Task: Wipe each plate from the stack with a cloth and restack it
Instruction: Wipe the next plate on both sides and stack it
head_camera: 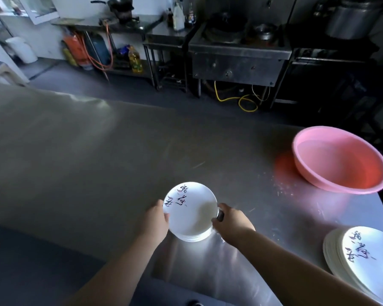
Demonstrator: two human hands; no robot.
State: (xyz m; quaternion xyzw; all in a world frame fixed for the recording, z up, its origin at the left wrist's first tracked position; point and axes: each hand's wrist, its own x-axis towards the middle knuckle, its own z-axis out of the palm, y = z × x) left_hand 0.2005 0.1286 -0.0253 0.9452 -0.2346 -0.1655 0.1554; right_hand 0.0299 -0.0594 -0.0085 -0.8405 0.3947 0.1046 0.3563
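White porcelain, printed with dark calligraphy and small pink petals, sits between both hands at the near middle of the steel bench (97, 151). The left hand (156, 221) curls its fingers round the left rim of the top plate (191, 209), which lies on a short stack of plates (191, 236) whose edges show as thin layers under its near side. The right hand (231, 224) is at the right rim, fingers curled; something small and dark shows at its fingertips, but whether that is a cloth I cannot tell, and no cloth is plainly visible anywhere.

My judgement is that the plate is either being set down on this pile or lifted off it. To do it well, keep both rims supported, hold the plate level and centre it over the ones below so the pile stays straight and does not slide on the smooth steel.

Further right, at the near right corner of the bench, a second stack of plates (360, 261) with the same pattern is fanned and leaning, well apart from the hands. At the far right stands a pink plastic basin (341, 160); it looks to hold shallow clear water, though that is uncertain. Specks of debris lie on the bench just beside it.
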